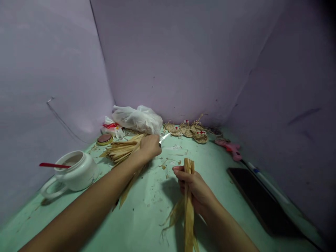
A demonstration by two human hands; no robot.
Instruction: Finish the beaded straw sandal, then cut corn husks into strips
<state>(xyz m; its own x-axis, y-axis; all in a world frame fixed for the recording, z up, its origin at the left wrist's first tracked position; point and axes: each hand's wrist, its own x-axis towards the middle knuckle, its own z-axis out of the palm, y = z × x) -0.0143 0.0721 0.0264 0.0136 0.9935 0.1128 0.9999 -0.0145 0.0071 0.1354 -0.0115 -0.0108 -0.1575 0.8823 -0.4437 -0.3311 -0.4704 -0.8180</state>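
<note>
My right hand (193, 185) is closed round a bundle of dry straw strips (188, 210), held upright over the green table, with loose ends trailing down toward me. My left hand (149, 147) reaches forward, closed on a small knife whose shiny blade (164, 137) sticks out to the right. That hand rests beside a pile of flat straw strips (122, 149) lying on the table.
A white lidded pot with a red spoon (75, 169) stands at the left, near a small round tin (104, 139). A white plastic bag (138, 119) and several small woven straw pieces (189, 130) line the back wall. A pink glue gun (231, 147) and a dark flat slab (257, 199) lie at the right.
</note>
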